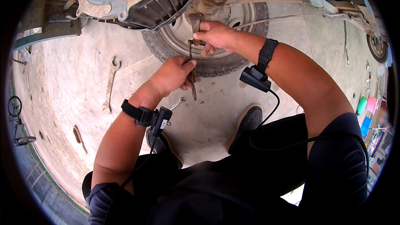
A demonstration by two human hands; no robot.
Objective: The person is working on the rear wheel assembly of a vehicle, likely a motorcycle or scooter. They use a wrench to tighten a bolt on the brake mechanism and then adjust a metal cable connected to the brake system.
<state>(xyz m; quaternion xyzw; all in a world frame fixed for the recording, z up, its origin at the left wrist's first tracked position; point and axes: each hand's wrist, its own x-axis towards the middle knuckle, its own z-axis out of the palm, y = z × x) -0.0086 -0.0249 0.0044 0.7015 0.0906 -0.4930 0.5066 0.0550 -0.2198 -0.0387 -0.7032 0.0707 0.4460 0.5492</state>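
A thin, dark, rusty metal rod (194, 93) hangs almost upright below the vehicle's underside. My left hand (177, 74) is closed round it partway down, thumb against its side, and the lower end sticks out beneath my fingers. At the rod's upper end is a small flat metal lever (196, 24). My right hand (216, 36) grips this lever, with the thumb and fingers curled at its lower end. The exact joint between rod and lever is partly covered by my fingers. Behind both hands lies a wheel with a worn tyre (214, 67).
Overhead, a ribbed metal housing (156, 8) and a rusty frame beam (316, 2) hang close above my hands. On the concrete floor lie a large open-end wrench (110, 85), a smaller wrench (179, 102) and a brush (77, 134). A bicycle (16, 121) stands far left.
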